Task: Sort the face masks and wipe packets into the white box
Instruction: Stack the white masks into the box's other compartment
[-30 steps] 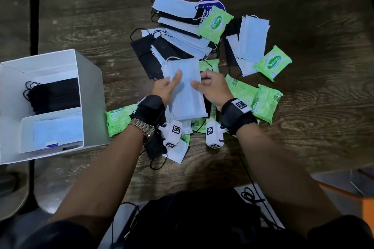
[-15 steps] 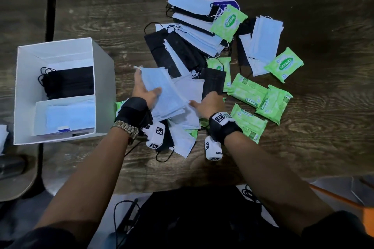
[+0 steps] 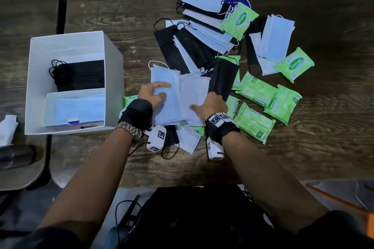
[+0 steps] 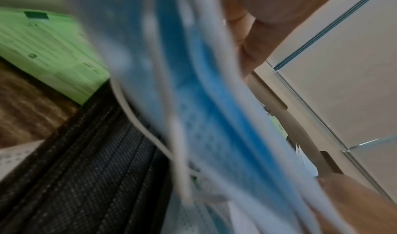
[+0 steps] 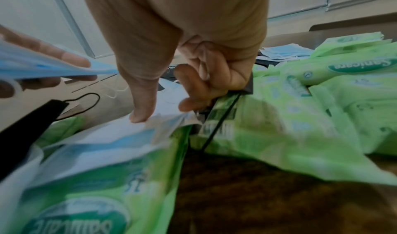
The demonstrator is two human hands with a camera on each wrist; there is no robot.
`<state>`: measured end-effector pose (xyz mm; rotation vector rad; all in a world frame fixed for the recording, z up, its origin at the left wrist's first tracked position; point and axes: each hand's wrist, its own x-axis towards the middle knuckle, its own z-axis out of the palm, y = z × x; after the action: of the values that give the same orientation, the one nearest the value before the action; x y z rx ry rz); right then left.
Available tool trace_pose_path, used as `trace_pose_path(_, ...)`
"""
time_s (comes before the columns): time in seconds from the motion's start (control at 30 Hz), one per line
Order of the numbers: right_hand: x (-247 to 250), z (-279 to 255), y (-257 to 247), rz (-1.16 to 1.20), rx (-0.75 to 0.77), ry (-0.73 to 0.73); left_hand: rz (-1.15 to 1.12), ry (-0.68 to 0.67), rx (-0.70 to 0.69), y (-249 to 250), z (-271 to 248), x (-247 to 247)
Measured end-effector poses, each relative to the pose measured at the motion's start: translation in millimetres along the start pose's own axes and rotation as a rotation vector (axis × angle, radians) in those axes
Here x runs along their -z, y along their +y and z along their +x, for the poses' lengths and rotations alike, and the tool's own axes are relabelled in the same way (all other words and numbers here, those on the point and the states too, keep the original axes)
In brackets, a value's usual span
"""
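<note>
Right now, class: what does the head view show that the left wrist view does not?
Only the head view: the white box with black and blue masks in separate compartments, and the right hand.

Only the left wrist view: a black mask's weave, close up.

Both: the left hand holding blue masks, and a green wipe packet.

The dark brown wooden table (image 3: 303,157) has a wavy, matt grain. On it, right of the matt white cardboard box (image 3: 113,79), lie soft blue and black cloth face masks (image 3: 204,36) and shiny green plastic wipe packets (image 3: 257,91). A shiny metal wristwatch (image 3: 129,130) sits near the box.
</note>
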<state>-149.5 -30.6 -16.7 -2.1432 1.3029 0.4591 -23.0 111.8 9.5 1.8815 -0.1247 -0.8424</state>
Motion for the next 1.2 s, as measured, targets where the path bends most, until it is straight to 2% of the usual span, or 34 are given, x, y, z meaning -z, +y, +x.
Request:
trace_pose_path(0.1,-5,5,1,0.063,-0.038,0.031,0.052,-0.005,-0.061,-1,-2,4)
trace_pose_path(0.23,-8,11,8,0.258,-0.041,0.111,0.063,0.001,-0.060,-7,-3,6)
trace_pose_path(0.33,-4,8,8,0.471,0.093,0.219,0.072,0.007,-0.065,-14,3,5)
trace_pose_path(0.43,9,-1,-2,0.565,0.340,0.369,0.038,0.001,-0.107,-10,3,-6)
trace_pose_path(0.57,12,-18,-28,0.361,0.640,0.285,-0.078,-0.013,-0.130,9,-4,-26)
trace_pose_path(0.67,3,-23,-39,0.242,0.656,0.162,-0.161,-0.036,-0.087,12,-7,-36)
trace_pose_path(0.77,-3,-25,-36,0.352,0.679,0.076,-0.271,0.039,-0.036,5,0,-37)
trace_pose_path(0.83,-2,-24,-30,0.509,0.649,0.086,-0.221,0.098,-0.054,-2,5,-30)
trace_pose_path(0.93,-4,-11,-13,0.540,0.347,0.243,-0.266,0.123,-0.054,-8,11,-17)
trace_pose_path(1.0,-7,-1,0,0.328,0.140,0.175,-0.238,0.138,-0.020,-2,6,-11)
trace_pose_path(1.03,-9,1,4,0.184,0.083,0.112,-0.205,0.141,-0.011,0,5,-8)
trace_pose_path(1.1,-12,0,6,-0.032,0.053,0.045,-0.175,0.138,-0.012,-3,6,-5)
trace_pose_path(1.2,-15,-1,3,-0.121,0.057,0.066,-0.176,0.142,0.017,-8,7,-2)
